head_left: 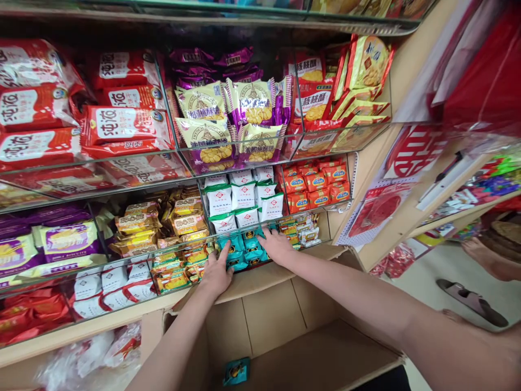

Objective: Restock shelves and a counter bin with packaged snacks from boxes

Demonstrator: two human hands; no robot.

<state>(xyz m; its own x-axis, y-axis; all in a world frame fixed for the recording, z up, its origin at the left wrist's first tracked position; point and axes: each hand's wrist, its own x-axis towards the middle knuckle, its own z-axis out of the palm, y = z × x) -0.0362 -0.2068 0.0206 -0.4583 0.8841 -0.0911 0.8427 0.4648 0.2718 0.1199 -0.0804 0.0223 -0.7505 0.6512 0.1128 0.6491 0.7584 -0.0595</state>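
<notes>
Both my hands are at the lowest shelf row, around a compartment of small teal snack packets (253,248). My left hand (217,274) lies at the left side of these packets, thumb and fingers apart. On the right, my right hand (279,245) rests with fingers stretched over the packets' edge. Neither hand visibly grips a packet, though some fingertips are partly hidden. Below my hands stands an open cardboard box (271,315), pressed against the shelf. One loose teal packet (236,371) lies on its bottom.
White packets (244,195) and orange-red packets (317,184) fill compartments just above. Yellow snack packets (175,279) lie left of the teal ones. Clear dividers and a glass shelf edge (240,157) surround them. A sandal (472,303) and another person's foot are at right.
</notes>
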